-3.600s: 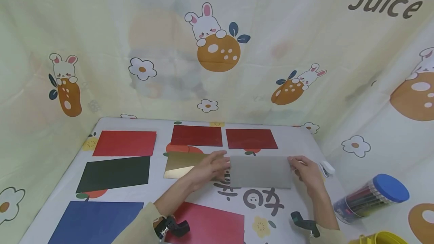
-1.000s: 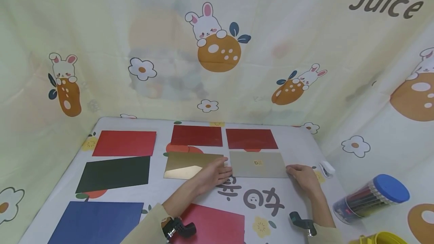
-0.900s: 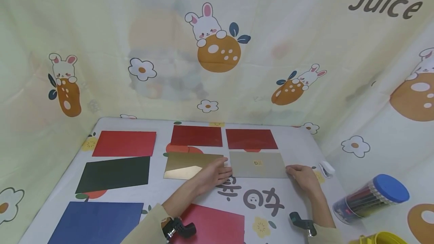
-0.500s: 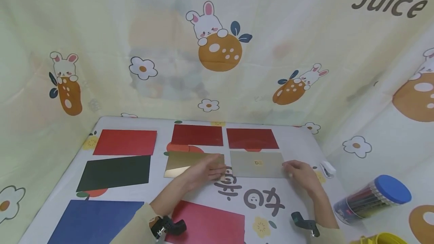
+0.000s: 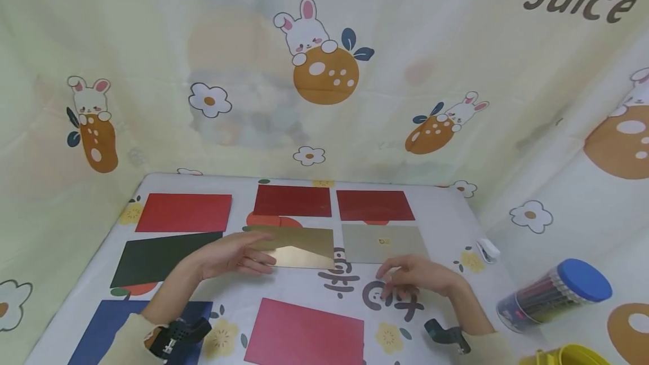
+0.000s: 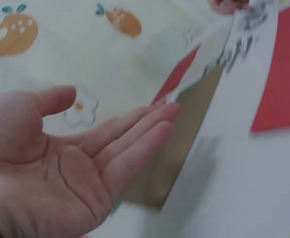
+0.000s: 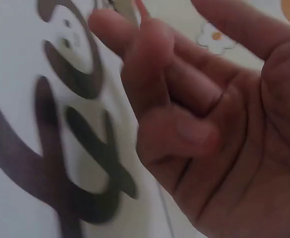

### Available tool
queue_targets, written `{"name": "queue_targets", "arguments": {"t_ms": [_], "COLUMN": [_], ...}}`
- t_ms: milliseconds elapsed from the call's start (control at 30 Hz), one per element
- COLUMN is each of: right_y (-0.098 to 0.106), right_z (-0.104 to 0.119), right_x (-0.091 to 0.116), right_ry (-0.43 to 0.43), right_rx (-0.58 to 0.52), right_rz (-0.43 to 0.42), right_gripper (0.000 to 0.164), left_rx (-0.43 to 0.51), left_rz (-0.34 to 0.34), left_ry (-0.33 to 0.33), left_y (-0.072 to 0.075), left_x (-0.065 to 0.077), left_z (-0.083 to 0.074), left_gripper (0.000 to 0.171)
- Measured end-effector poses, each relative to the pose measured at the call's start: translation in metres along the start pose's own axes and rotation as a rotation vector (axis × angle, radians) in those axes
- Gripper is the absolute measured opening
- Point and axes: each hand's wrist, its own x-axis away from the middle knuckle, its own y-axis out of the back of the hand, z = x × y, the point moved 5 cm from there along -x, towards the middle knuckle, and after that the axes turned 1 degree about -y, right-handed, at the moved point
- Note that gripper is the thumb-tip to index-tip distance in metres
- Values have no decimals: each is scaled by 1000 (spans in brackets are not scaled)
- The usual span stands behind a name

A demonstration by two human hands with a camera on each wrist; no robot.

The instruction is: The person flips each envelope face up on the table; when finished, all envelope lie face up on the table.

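My left hand point(image 5: 233, 253) holds nothing, fingers stretched at the left end of the gold card point(image 5: 306, 245); my right hand point(image 5: 416, 275), loosely curled, is empty too, to the card's near right. Both have just left the grey card point(image 5: 377, 241), lying flat beside the gold card's right end, so its placing looks finished.

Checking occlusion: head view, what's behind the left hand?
Behind the left hand show parts of the dark green sheet and gold card. The sheet's lower-right and the card's lower-left corners are covered.
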Motion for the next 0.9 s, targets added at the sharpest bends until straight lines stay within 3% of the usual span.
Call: {"name": "queue_targets", "arguments": {"t_ms": [133, 267, 733, 900], "right_y": [-16, -26, -41, -44], "right_z": [-3, -5, -3, 1], "right_x": [-5, -9, -20, -25], "right_ry": [-35, -35, 42, 50], "right_rx": [-29, -50, -157, -176], "right_rz": [106, 169, 309, 352], "right_gripper": [28, 26, 21, 21], "left_rx": [-24, -20, 25, 2], "left_rz": [-28, -25, 123, 131], "left_ry": [30, 65, 93, 89], "left_y": [20, 26, 14, 12], "left_x": [17, 29, 44, 46], "left_z": [10, 21, 44, 48], "left_gripper": [63, 61, 54, 50]}}
